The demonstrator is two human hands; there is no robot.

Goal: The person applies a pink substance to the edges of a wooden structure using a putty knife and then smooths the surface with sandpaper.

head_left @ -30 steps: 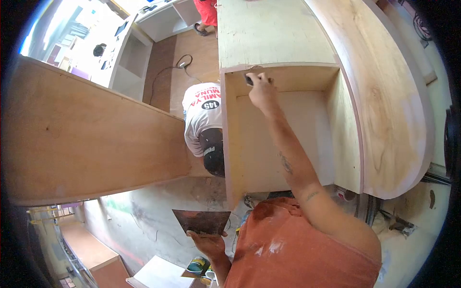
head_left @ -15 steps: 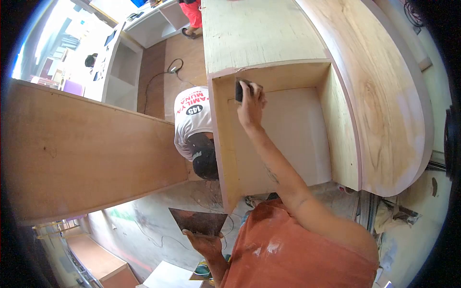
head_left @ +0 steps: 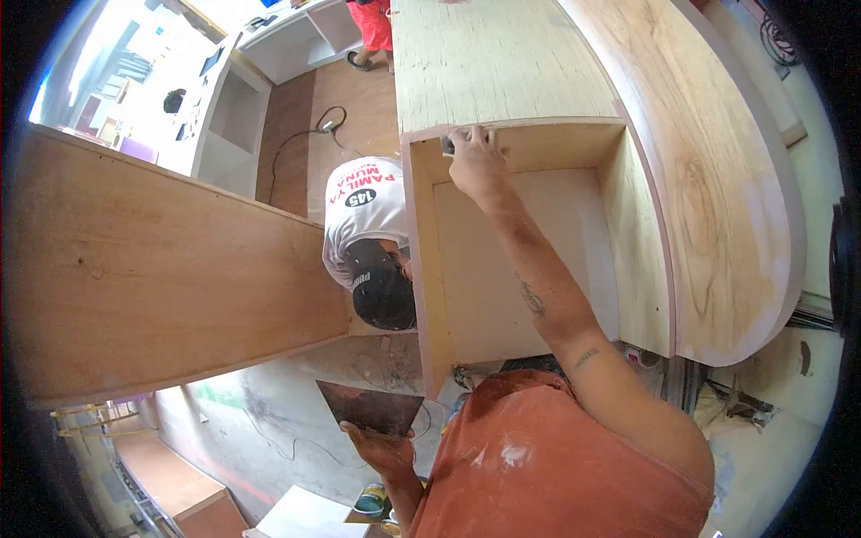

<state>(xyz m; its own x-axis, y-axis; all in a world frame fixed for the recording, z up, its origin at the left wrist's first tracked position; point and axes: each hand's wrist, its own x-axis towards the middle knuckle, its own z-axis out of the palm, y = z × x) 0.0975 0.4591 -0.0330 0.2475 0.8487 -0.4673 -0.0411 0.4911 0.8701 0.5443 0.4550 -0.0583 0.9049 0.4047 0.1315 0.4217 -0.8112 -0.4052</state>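
Observation:
My right hand [head_left: 478,166] is closed around a small dark scraper [head_left: 447,144] at the upper left inner corner of an open wooden cabinet box [head_left: 529,260]. Fingers hide most of the scraper; its exact kind is hard to make out. Lower down, my left hand [head_left: 384,448] supports a dark flat board [head_left: 369,408] from below, with its thumb and fingers along the near edge. The board has faint reddish patches on its face and is held beside the cabinet's left wall.
A co-worker in a white shirt and black cap [head_left: 384,291] crouches against the cabinet's left side. Beyond stands another person in red shorts [head_left: 372,27]. A brown wooden panel [head_left: 170,278] spans the left; a cable [head_left: 291,139] lies on the floor. A curved wood-grain top [head_left: 708,179] runs along the right.
My right hand has moved up with the scraper, toward the cabinet's top edge. The left hand keeps the board nearly in place. The co-worker's head has shifted slightly.

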